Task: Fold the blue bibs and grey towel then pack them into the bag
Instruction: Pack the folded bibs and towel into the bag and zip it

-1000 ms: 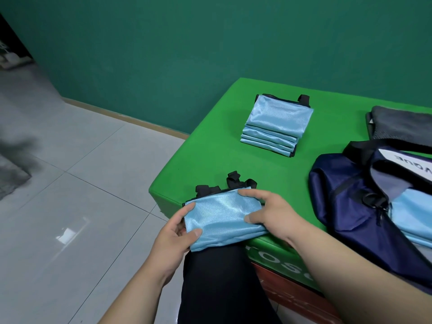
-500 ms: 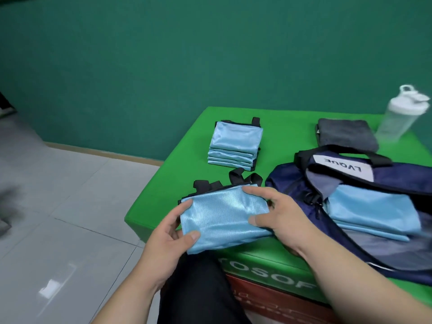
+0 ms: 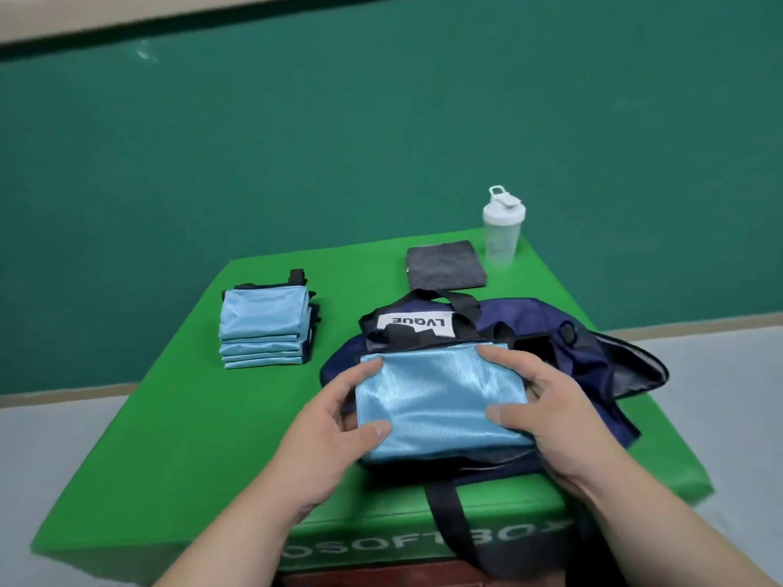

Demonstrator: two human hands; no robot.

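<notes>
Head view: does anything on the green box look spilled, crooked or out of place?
Nothing is spilled or damaged. The one loose end: the front strap of the navy bag hangs over the edge of the green box. The bib stack, grey towel and shaker bottle sit tidy.

Single head-worn wide-angle view, looking forward and down over the table

The camera sits above the near edge of the green table (image 3: pixel 169 417) and faces its far side and the green wall (image 3: pixel 381 141) at 12 o'clock. It is close. The left hand (image 3: pixel 334 425) and right hand (image 3: pixel 546 413) fill the lower frame at 7 and 5 o'clock, gripping a blue bib (image 3: pixel 436 400) just below centre. The wide lens takes in the whole tabletop, with floor (image 3: pixel 42 459) at 9 and 3 o'clock.
</notes>
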